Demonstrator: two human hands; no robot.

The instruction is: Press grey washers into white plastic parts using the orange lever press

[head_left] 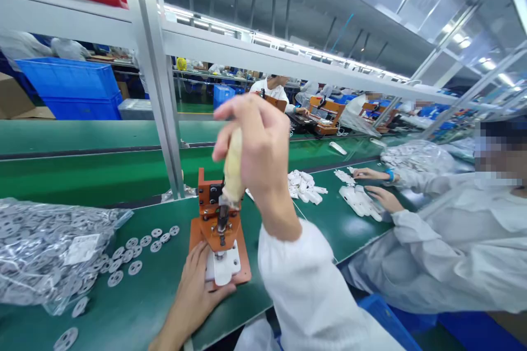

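Observation:
Before me on the green table stands an orange hand press [220,227] with an upright column and a lever. My right hand [265,148] is raised and wrapped round the yellowish lever handle [234,170]. Under the press head, a white plastic part [223,270] lies in a pale block on the base. My left hand [197,285] rests along the left and front edges of that block, fingers stretched out and thumb apart, touching the fixture. To the left lie several grey slotted discs [135,267], loose on the table.
A clear plastic bag [41,252] full of grey discs is at the left. White plastic parts [304,185] lie in a pile right of the press. A co-worker [444,236] at the right handles white pieces. A metal post [158,77] rises behind the table.

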